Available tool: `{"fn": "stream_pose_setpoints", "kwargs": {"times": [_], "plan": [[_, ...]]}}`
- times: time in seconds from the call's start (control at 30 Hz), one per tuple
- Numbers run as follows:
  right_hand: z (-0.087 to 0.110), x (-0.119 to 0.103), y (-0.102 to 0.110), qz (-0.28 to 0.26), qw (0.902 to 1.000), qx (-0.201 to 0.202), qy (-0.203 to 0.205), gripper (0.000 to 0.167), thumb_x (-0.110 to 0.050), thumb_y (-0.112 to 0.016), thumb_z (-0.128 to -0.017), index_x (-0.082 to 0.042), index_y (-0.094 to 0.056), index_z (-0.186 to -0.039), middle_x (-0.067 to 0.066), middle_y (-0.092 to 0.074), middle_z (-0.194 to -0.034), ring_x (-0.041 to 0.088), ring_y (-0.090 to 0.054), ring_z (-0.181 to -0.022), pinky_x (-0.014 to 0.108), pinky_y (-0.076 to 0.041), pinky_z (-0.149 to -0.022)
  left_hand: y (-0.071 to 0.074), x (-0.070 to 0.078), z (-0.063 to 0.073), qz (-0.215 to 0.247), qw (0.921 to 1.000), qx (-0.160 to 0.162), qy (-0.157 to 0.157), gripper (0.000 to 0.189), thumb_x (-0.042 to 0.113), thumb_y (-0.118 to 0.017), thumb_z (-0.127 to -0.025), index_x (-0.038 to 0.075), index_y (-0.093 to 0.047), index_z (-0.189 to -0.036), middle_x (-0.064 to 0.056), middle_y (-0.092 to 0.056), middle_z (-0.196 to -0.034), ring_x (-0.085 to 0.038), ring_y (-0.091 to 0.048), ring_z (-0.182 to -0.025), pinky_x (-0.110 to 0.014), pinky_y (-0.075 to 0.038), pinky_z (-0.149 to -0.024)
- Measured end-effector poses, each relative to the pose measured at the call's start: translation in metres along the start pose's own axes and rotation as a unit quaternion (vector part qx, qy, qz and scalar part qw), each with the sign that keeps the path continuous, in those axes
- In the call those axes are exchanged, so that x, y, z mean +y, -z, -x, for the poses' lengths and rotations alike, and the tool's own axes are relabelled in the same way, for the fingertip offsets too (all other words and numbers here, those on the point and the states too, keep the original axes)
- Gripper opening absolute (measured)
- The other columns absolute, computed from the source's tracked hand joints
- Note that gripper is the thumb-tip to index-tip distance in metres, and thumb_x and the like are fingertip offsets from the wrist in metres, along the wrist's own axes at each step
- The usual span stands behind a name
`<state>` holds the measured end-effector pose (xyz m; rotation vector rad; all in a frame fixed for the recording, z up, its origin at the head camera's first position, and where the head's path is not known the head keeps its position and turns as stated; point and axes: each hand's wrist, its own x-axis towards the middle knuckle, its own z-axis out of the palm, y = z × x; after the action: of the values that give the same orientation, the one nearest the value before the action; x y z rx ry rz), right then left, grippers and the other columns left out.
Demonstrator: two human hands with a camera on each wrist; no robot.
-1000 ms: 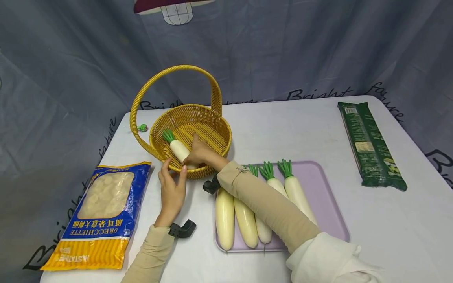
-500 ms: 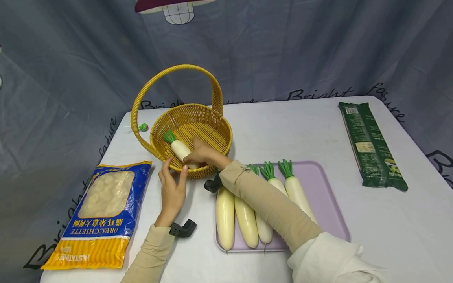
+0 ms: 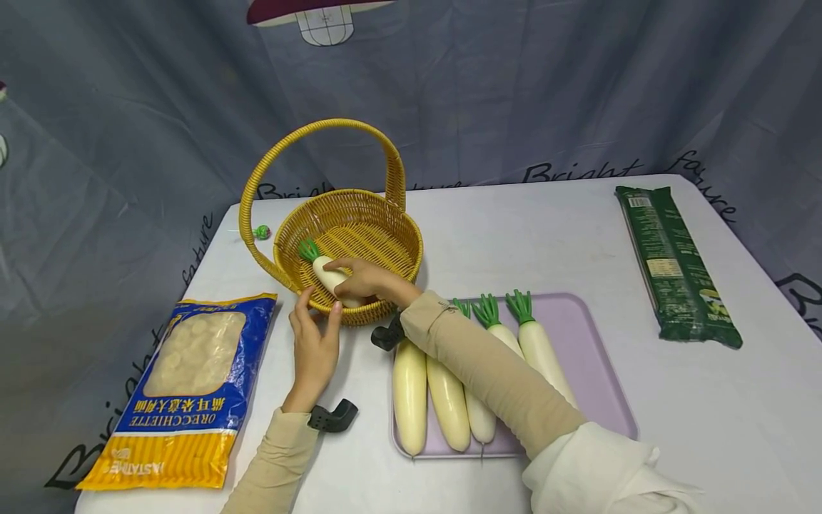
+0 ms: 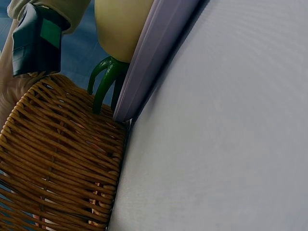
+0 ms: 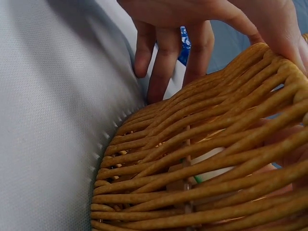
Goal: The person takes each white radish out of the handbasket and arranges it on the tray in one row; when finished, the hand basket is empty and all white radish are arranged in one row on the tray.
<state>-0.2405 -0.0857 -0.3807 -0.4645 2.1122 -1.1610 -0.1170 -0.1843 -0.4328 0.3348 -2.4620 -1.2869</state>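
Note:
In the head view, a white radish [image 3: 326, 271] with green stubs for leaves lies inside a yellow wicker basket [image 3: 347, 200]. My right hand [image 3: 367, 278] reaches over the near rim and holds this radish between thumb and fingers. The spread, fairly straight fingers and thumb of my left hand [image 3: 315, 357] rest against the basket's near left side. In the right wrist view, left fingers [image 5: 166, 62] touch the outside of the wicker wall [image 5: 192, 168]. Most of the right hand is hidden by the basket in both wrist views.
A lilac tray [image 3: 597, 357] with several white radishes [image 3: 409, 400] lies under the right forearm. A blue and yellow pasta bag [image 3: 186, 357] is at left, a green packet [image 3: 674, 264] at right. A lollipop [image 3: 262, 232] lies behind the basket's handle [image 3: 247, 193].
A raised finger of my right hand has come down onto the white radish. The left hand and the basket have stayed in place.

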Motion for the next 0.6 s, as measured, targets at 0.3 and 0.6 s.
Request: {"fn": "stream_pose_setpoints", "kwargs": {"times": [0.3,0.6], "plan": [[0.0013,0.0004,0.0013,0.031,0.9991,-0.024,0.012,0.055,-0.011,-0.054,-0.087,-0.030,-0.039,-0.137,0.009,-0.033,-0.142,0.020,-0.049,-0.095,0.024,-0.043,-0.064,-0.0003,-0.0008,0.0005,0.003,1.0000,0.000,0.000,0.058,0.047,-0.045,-0.091,0.022,-0.023,-0.139,-0.019,-0.032,-0.125,-0.032,-0.045,-0.112,-0.048,-0.039,-0.089],[-0.0005,0.0009,0.0031,-0.040,0.9983,-0.042,0.008,0.056,-0.010,-0.046,-0.090,-0.029,-0.032,-0.140,0.007,-0.029,-0.144,0.016,-0.049,-0.082,0.024,-0.043,-0.059,0.0011,-0.0006,0.0001,0.006,1.0000,-0.001,-0.003,0.058,0.046,-0.046,-0.091,0.021,-0.023,-0.139,-0.019,-0.032,-0.127,-0.033,-0.044,-0.113,-0.048,-0.038,-0.091]]}}
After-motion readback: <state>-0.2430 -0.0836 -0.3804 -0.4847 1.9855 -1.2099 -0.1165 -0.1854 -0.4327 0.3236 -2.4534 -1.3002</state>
